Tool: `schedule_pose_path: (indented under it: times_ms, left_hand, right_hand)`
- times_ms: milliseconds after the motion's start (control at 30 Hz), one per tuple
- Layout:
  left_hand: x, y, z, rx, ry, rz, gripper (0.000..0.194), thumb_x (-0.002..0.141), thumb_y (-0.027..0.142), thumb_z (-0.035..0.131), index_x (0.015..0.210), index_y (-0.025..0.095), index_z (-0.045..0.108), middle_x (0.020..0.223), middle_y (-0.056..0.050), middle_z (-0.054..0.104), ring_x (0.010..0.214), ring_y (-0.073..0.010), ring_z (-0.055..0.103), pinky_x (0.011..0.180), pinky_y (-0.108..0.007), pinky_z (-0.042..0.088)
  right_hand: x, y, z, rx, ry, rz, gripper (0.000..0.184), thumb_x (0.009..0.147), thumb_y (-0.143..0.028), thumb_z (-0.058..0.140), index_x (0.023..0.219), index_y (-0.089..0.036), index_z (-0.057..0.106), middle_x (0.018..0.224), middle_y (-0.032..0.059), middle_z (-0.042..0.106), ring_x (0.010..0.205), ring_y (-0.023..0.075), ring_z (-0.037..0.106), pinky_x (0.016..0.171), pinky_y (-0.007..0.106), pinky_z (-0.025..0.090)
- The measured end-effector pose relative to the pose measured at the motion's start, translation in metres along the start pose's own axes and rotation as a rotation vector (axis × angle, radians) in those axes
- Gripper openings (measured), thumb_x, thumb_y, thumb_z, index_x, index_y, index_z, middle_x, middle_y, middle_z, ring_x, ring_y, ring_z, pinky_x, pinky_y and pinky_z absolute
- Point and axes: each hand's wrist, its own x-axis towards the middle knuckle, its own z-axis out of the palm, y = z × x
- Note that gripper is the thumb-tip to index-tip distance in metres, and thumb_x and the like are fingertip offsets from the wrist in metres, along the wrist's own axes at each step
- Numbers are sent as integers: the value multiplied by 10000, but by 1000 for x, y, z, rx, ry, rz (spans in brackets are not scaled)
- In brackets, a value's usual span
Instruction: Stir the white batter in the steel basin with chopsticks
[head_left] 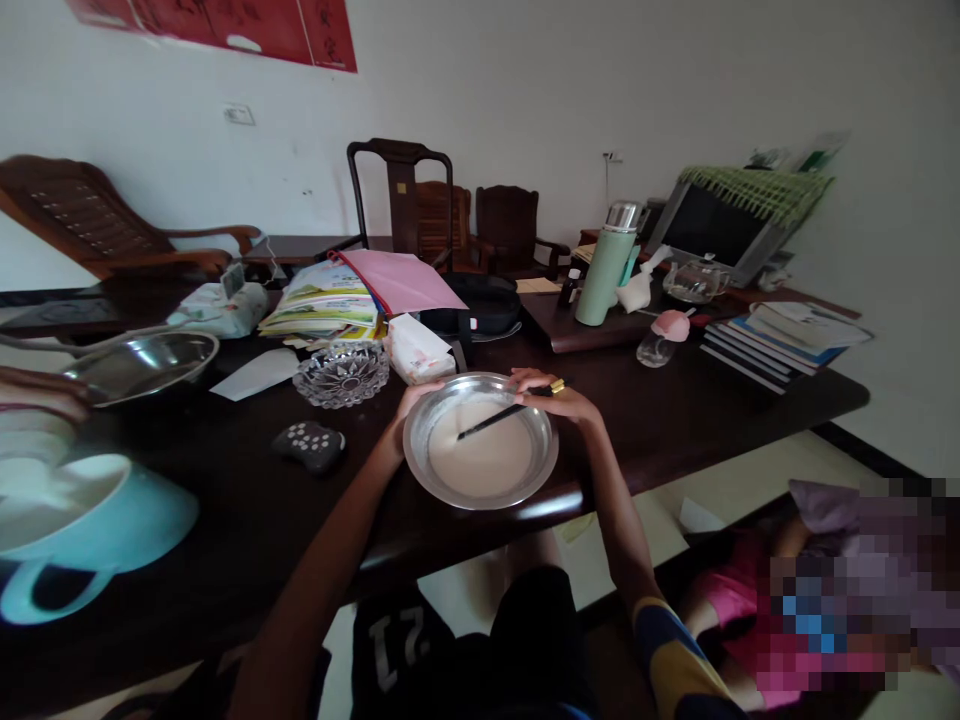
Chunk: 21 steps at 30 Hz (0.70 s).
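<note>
A wide metal bowl (543, 455) of pale, creamy liquid (480, 460) stands near the table's front edge. My left hand (409, 408) grips the bowl's left rim, with its fingers partly hidden behind the bowl. At the far right rim, my right hand (559, 398) is closed around dark chopsticks (495, 420) with gold ends. Their tips dip into the liquid, slanting down to the left. I cannot tell whether the right fingers also press on the rim.
At left, another person's hand (45, 390) holds a pale container over a blue mug (142, 515). Nearby are a frying pan (169, 355), game controller (309, 445), glass dish (345, 375) and tissue pack (420, 350). A green thermos (606, 275) stands at right. Another person sits low at right.
</note>
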Motion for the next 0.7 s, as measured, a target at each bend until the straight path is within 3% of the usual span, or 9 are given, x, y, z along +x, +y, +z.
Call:
schedule_pose_path:
  times_ms: [200,333,467,600,700]
  left_hand:
    - [2,-2,-5,10,-48,10,91,699,202,689,750,161,753,703,-56,695,610,-187,600,645,-280,488]
    - [4,-4,-8,13,-36,-8,74,695,220,711,735,164,740,690,-56,685,598,-186,600,636,-280,486]
    - [3,-3,-7,15,-40,0,77,707,205,686,720,150,739,672,-45,689,587,-173,589,620,-268,473]
    - [2,-3,-5,14,-44,26,98,695,195,684,748,140,746,700,-43,699,607,-169,593,654,-258,488]
    - [4,-3,-7,19,-37,32,85,683,191,693,734,138,735,681,-38,689,593,-166,587,658,-262,495]
  right_hand:
    - [-3,9,-15,-3,209,88,344,709,-587,797,707,-250,727,1021,54,735,1221,296,597,1155,479,363]
    - [-11,2,-23,65,126,95,357,709,-584,800,668,-236,734,1023,57,734,1243,307,590,1148,470,367]
    - [-8,-2,-12,64,1,55,330,736,-562,799,734,-235,757,1055,59,725,1237,297,591,1155,475,359]
    - [-1,4,-2,15,72,41,329,753,-566,775,764,-240,737,990,50,720,1140,283,626,1119,478,393]
    - [-1,7,-7,-9,149,68,329,746,-563,774,734,-239,722,952,49,723,1121,285,630,1107,472,402]
